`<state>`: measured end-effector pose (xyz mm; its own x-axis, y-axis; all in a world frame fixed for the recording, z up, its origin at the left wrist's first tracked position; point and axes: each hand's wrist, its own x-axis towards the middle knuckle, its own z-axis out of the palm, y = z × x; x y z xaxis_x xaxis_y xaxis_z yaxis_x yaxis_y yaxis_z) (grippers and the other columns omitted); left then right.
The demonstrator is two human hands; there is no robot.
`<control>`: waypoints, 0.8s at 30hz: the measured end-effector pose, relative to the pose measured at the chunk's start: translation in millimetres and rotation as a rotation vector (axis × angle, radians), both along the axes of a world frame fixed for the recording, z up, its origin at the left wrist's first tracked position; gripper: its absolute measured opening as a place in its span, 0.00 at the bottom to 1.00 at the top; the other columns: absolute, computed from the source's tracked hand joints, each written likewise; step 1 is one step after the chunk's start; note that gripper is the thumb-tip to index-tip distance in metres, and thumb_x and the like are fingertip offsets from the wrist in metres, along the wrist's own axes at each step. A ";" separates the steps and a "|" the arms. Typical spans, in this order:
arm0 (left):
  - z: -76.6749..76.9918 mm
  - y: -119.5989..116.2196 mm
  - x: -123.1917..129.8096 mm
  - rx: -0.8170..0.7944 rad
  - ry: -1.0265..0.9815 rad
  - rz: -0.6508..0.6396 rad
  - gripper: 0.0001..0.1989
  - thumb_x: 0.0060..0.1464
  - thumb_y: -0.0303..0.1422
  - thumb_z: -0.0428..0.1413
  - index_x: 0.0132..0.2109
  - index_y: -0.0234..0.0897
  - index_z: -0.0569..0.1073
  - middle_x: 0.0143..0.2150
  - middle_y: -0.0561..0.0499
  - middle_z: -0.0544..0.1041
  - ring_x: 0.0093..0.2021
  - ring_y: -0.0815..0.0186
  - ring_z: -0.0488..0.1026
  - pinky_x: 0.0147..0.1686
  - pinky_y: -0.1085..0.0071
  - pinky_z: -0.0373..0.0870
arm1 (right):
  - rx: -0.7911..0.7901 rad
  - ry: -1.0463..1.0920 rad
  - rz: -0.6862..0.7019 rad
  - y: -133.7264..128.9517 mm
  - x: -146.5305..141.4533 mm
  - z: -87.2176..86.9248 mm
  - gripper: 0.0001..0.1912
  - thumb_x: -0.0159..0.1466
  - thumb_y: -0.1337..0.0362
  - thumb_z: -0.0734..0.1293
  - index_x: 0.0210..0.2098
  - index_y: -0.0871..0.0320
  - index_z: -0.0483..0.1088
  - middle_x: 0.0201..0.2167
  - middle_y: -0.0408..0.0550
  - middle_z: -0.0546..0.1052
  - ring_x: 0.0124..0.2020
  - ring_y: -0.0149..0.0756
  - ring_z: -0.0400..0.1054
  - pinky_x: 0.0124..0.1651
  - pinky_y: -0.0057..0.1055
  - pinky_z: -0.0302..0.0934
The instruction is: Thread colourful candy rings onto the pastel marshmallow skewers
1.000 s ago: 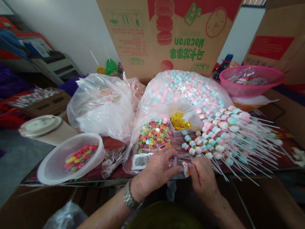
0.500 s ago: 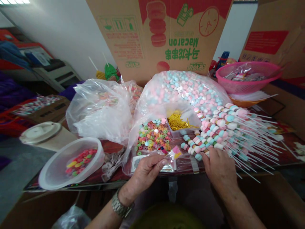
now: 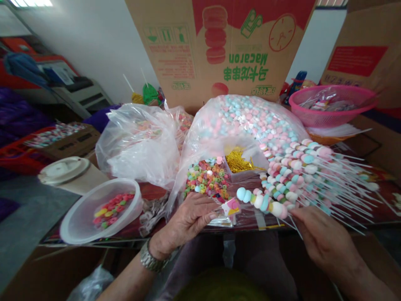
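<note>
The right hand (image 3: 326,242) has just drawn a marshmallow skewer (image 3: 263,202) from the stack (image 3: 307,175), its grip hard to make out, while the left hand (image 3: 184,221) pinches a small pink packet (image 3: 230,207) above the tabletop (image 3: 150,190).

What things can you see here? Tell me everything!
cardboard box flap: one, brown and red, at back
pink plastic basket: one, pink, back right
clear plastic bag of marshmallows: one, pink and blue, middle
marshmallow skewers: many, pink and blue, right
gold ties: many, gold, middle
candy rings: many, mixed colours, middle front
round plastic tub: one, clear, front left
small packet: one, pink and yellow, left hand
silver wristwatch: one, silver, left wrist
left hand: one, front middle
right hand: one, front right, holding a skewer
</note>
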<state>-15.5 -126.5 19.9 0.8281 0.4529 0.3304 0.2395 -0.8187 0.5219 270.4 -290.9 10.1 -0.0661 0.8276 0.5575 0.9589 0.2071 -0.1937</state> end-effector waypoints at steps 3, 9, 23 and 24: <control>2.3 0.5 1.4 -0.009 0.000 -0.012 0.13 0.62 0.34 0.46 0.43 0.39 0.75 0.40 0.49 0.79 0.42 0.64 0.73 0.48 0.65 0.63 | 0.026 -0.073 0.053 -7.6 2.3 -0.7 0.12 0.63 0.72 0.57 0.44 0.58 0.67 0.34 0.51 0.76 0.37 0.40 0.70 0.41 0.37 0.63; 12.7 4.0 1.0 -0.063 0.077 -0.073 0.12 0.62 0.32 0.48 0.47 0.41 0.74 0.42 0.50 0.78 0.43 0.66 0.72 0.47 0.68 0.62 | 0.028 -0.166 0.143 -17.6 12.3 -5.4 0.12 0.64 0.71 0.58 0.45 0.56 0.67 0.32 0.49 0.76 0.34 0.38 0.70 0.38 0.35 0.62; 25.8 2.0 10.6 -0.123 0.067 -0.183 0.13 0.63 0.35 0.46 0.45 0.38 0.74 0.41 0.48 0.78 0.41 0.65 0.72 0.45 0.69 0.63 | 0.124 0.034 -0.003 -29.5 5.4 -5.1 0.10 0.63 0.70 0.61 0.44 0.58 0.68 0.34 0.52 0.75 0.36 0.39 0.70 0.40 0.36 0.63; 23.8 1.4 11.1 -0.130 0.058 -0.177 0.14 0.63 0.35 0.46 0.44 0.38 0.75 0.40 0.49 0.78 0.41 0.65 0.72 0.45 0.69 0.63 | 0.132 0.039 -0.003 -29.3 2.7 -6.4 0.10 0.63 0.71 0.61 0.44 0.58 0.68 0.34 0.52 0.75 0.36 0.39 0.70 0.39 0.36 0.63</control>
